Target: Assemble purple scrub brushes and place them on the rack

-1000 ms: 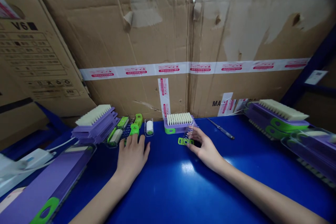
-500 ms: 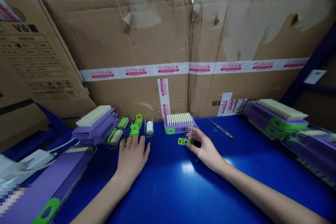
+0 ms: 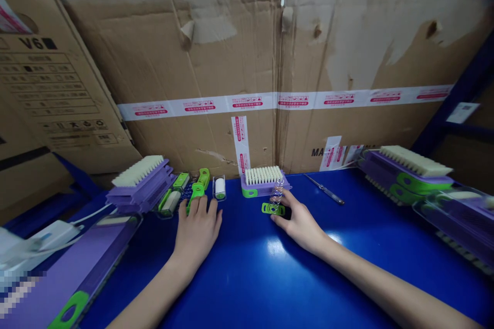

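Brown cardboard with printed tape stands behind the blue tabletop (image 3: 247, 272). On it, the right hand (image 3: 297, 218) has thumb and fingers curved narrowly around the upright metal spring (image 3: 277, 193) above a flat green piece (image 3: 273, 209), just in front of the purple brush (image 3: 263, 182); the left hand (image 3: 198, 221) lies palm down, fingers slightly spread, at the green clips (image 3: 197, 191)
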